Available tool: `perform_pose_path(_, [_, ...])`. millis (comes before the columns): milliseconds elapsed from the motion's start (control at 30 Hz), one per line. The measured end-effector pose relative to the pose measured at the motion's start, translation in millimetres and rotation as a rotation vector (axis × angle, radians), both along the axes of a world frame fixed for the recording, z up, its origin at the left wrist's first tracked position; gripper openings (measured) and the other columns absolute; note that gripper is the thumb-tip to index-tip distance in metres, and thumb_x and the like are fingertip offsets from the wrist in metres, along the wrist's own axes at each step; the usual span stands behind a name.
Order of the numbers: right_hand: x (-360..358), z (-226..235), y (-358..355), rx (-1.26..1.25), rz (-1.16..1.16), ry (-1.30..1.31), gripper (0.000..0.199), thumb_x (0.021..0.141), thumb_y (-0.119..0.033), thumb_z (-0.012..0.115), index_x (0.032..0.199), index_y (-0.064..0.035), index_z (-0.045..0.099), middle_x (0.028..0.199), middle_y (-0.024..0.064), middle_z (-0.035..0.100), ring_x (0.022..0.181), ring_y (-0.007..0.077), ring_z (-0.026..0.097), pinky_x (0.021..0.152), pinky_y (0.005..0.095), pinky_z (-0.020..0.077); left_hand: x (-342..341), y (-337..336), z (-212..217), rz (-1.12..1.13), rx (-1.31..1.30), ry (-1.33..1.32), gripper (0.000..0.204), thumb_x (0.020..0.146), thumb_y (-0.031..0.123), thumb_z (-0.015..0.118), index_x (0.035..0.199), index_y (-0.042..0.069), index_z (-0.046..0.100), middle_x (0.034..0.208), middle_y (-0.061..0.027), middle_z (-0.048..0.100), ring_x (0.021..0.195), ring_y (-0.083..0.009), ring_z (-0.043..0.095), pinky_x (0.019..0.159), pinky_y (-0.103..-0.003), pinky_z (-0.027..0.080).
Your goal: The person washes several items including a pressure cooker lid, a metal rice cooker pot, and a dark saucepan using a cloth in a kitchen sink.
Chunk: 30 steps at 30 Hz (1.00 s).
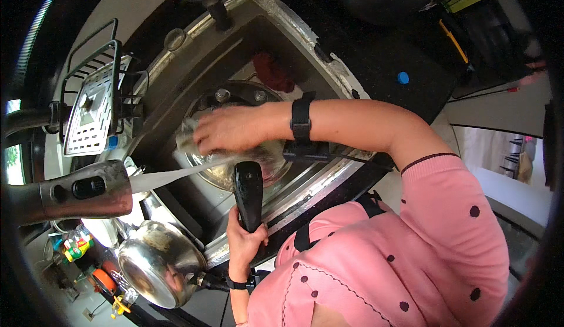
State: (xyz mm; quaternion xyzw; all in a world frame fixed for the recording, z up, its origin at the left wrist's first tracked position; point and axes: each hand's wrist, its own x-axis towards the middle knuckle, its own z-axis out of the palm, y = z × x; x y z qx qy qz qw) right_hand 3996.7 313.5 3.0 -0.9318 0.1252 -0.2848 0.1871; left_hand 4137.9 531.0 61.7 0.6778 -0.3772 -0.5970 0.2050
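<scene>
"While the left hand (pixel 248 236) wraps the black handle (pixel 249 192) at the sink's (pixel 308 192) near edge, what could go wrong?"

"Running water (pixel 167 177) could loosen that grip, dropping the cookware (pixel 267 161) inside the sink; the right hand (pixel 230 130) curls over it, contents unclear."

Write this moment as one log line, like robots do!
left hand: grips black handle | right hand: over round metal cookware | tap: water running

The one view, a wide fisheye, looks steeply down from the wearer's head into the sink (pixel 285 19). It is near: the right hand (pixel 226 128) lies left of centre, the left hand (pixel 247 236) below it. The tap (pixel 88 192) looms large at left, and the pink top (pixel 382 262) fills the lower right.
</scene>
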Motion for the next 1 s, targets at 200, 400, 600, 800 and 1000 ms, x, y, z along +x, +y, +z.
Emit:
perform_pose_path(200, [-13, -12, -39, 0.218, -0.246, 0.251, 0.020, 0.071, -0.011, 0.060, 0.091, -0.0100, 0.062, 0.095, 0.0081, 0.059, 0.090, 0.0306, 0.055, 0.079, 0.0396, 0.0474, -2, 0, 2, 0.001, 0.005, -0.011, 0.052, 0.068, -0.008, 0.057, 0.117, -0.004, 0.038, 0.065, -0.0080, 0.055, 0.047, -0.0148, 0.054, 0.042, -0.028, 0.043])
perform_pose_path(400, [-15, -16, 66, -0.040, -0.257, 0.095, 0.019, 0.071, -0.013, 0.059, 0.089, -0.0064, 0.061, 0.096, 0.0059, 0.054, 0.093, 0.0245, 0.054, 0.076, 0.0334, 0.0509, -5, -11, -1, 0.128, 0.088, 0.163, 0.039, 0.071, -0.009, 0.054, 0.107, -0.002, 0.038, 0.063, -0.0087, 0.053, 0.045, -0.0158, 0.052, 0.042, -0.028, 0.044])
perform_pose_path(600, [-59, -13, 115, 0.189, -0.466, -0.097, 0.015, 0.072, -0.008, 0.056, 0.086, -0.0053, 0.060, 0.086, 0.0078, 0.053, 0.086, 0.0244, 0.054, 0.072, 0.0333, 0.0497, -1, -17, -1, 0.320, 0.092, 0.345, 0.037, 0.073, -0.006, 0.054, 0.105, 0.000, 0.035, 0.061, -0.0103, 0.050, 0.043, -0.0170, 0.049, 0.039, -0.030, 0.044])
perform_pose_path(800, [-41, 2, 128, 0.010, -0.413, -0.037, 0.018, 0.069, -0.010, 0.058, 0.086, -0.0040, 0.061, 0.082, 0.0054, 0.054, 0.080, 0.0219, 0.054, 0.068, 0.0307, 0.0482, -8, -22, 3, 0.344, 0.098, 0.368, 0.041, 0.073, -0.006, 0.053, 0.108, 0.002, 0.035, 0.062, -0.0103, 0.049, 0.044, -0.0168, 0.048, 0.039, -0.030, 0.044])
perform_pose_path(1000, [-72, -12, 107, 0.117, -0.470, -0.197, 0.013, 0.072, -0.006, 0.056, 0.083, -0.0058, 0.062, 0.083, 0.0060, 0.056, 0.084, 0.0228, 0.054, 0.072, 0.0324, 0.0479, -3, -11, 2, 0.348, 0.089, 0.392, 0.045, 0.073, -0.006, 0.053, 0.112, 0.002, 0.033, 0.063, -0.0109, 0.048, 0.044, -0.0170, 0.048, 0.039, -0.030, 0.044])
